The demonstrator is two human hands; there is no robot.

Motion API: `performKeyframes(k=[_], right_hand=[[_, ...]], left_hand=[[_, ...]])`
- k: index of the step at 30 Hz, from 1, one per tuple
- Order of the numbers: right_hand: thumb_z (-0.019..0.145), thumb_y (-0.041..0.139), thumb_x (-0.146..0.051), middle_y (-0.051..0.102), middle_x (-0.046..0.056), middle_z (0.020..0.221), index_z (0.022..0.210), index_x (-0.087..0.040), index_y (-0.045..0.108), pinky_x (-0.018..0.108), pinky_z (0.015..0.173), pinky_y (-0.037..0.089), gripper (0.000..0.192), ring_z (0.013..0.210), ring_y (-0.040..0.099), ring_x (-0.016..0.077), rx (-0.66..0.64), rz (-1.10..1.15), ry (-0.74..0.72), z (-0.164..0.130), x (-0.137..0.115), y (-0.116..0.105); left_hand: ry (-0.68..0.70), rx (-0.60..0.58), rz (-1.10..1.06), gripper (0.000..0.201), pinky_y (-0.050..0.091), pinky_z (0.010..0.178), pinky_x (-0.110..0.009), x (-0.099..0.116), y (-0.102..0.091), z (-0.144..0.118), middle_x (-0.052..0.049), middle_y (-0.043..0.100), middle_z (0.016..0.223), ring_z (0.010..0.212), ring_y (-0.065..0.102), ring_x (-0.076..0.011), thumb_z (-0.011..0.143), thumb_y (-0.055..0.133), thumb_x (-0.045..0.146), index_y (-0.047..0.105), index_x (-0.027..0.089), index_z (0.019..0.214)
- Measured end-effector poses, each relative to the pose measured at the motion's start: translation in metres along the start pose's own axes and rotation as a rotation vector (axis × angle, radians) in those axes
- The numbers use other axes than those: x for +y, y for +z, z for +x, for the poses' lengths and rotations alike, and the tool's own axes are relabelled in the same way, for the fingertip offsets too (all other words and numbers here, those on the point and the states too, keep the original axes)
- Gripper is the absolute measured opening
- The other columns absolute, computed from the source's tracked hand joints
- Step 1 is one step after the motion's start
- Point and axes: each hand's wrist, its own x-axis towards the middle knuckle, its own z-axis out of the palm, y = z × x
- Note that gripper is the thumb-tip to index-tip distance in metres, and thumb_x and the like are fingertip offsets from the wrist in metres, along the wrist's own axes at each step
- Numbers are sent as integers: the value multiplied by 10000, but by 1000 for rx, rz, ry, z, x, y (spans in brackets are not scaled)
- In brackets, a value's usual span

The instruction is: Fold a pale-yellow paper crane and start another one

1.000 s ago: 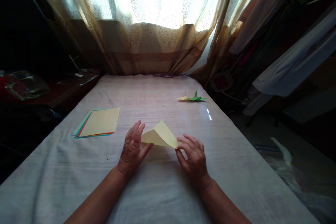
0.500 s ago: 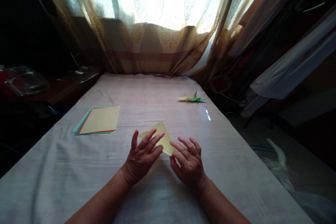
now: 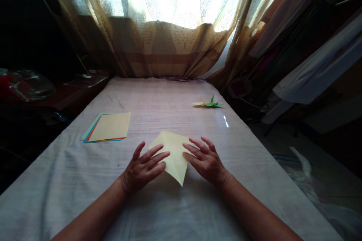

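Note:
A pale yellow sheet of paper (image 3: 175, 150) lies before me, corner pointing toward me, with crease lines across its middle. Its near corner looks slightly raised. My left hand (image 3: 145, 167) rests its outstretched, spread fingers on the sheet's left part, hiding some of that edge. On the opposite side, my right hand (image 3: 205, 160) has its fingers stretched over the right edge, thumb and fingertips touching the paper. Neither hand is closed round it.
A stack of coloured paper sheets (image 3: 110, 127), cream on top, lies at the left. Two folded paper cranes, one cream (image 3: 199, 104) and one green (image 3: 213, 103), sit at the back right. A pale cloth (image 3: 141, 98) covers the surface. A curtain (image 3: 158, 52) hangs behind.
The yellow paper has gone from a folded triangle to an opened-out sheet, its near corner now toward me. My left hand has shifted left; my right hand has moved slightly to the right.

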Motion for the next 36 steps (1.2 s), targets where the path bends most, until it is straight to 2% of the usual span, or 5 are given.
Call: performKeyframes(k=[5, 12, 21, 26, 36], right_hand=[[949, 498, -163, 702, 30, 1191, 991, -278, 714, 425, 1067, 428, 249, 1212, 587, 199, -123, 85, 45, -11, -1, 10], [951, 481, -189, 737, 76, 1083, 1002, -208, 705, 342, 926, 531, 230, 1035, 680, 195, -160, 137, 88, -14, 0, 15], [950, 462, -257, 741, 33, 889, 913, -241, 692, 287, 807, 496, 234, 839, 674, 167, -250, 212, 301, 0, 12, 18], [921, 472, -284, 724, 10, 821, 841, -254, 680, 254, 709, 464, 225, 768, 657, 169, -302, 196, 534, 19, 13, 28], [915, 483, -313, 706, 8, 768, 802, -245, 661, 258, 667, 417, 222, 732, 635, 177, -371, 139, 594, 29, 13, 38]], left_hand=[[-65, -157, -11, 184, 117, 1213, -503, -11, 3, -15, 13, 728, 1141, 1246, 570, -185, 932, 500, 99, 609, 243, 901], [-192, -317, -109, 243, 525, 941, -345, -18, 13, -22, -78, 727, 1100, 1025, 683, -198, 939, 446, 186, 631, 182, 1098], [-423, -291, -190, 237, 515, 808, -340, -20, 17, -19, -39, 726, 869, 829, 667, -188, 972, 453, 287, 670, 214, 909], [-591, -249, -136, 331, 520, 702, -318, -24, 22, -20, -30, 668, 789, 721, 636, -191, 971, 446, 349, 548, 190, 1243], [-288, -290, 21, 331, 234, 1171, -462, -3, 37, 6, -64, 579, 1374, 1349, 433, -271, 974, 415, 207, 628, 202, 1226]])
